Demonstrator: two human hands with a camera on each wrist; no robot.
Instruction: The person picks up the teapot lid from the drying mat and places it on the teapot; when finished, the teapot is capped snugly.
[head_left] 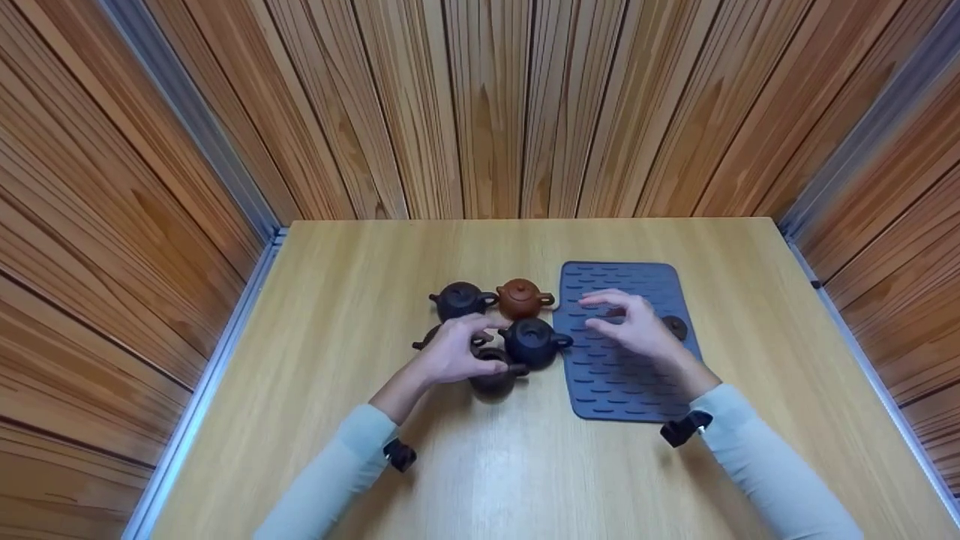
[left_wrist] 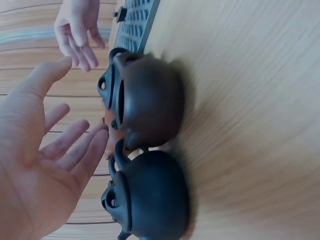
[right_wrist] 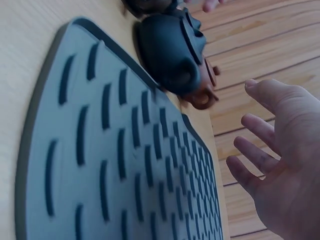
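Observation:
My left hand (head_left: 459, 352) hovers over the near teapots, fingers spread and holding nothing. Under its thumb stands a dark brown teapot (left_wrist: 155, 100) with its top uncovered. Beside that is a lidded dark teapot (left_wrist: 157, 195), mostly hidden by the hand in the head view. A black teapot (head_left: 534, 345) sits just right of the left fingers. Behind are another dark teapot (head_left: 460, 301) and a reddish-brown teapot (head_left: 521, 298). Above the grey ridged mat (head_left: 600, 397) my right hand (head_left: 634, 328) is raised with nothing in it. A dark round lid (head_left: 675, 326) lies on the mat near the right wrist.
The teapots stand close together on a light wooden table (head_left: 337, 300), left of the mat. Wood-plank walls (head_left: 487, 112) rise behind and on both sides. Something small and reddish-brown shows by the right hand's fingers, too covered to identify.

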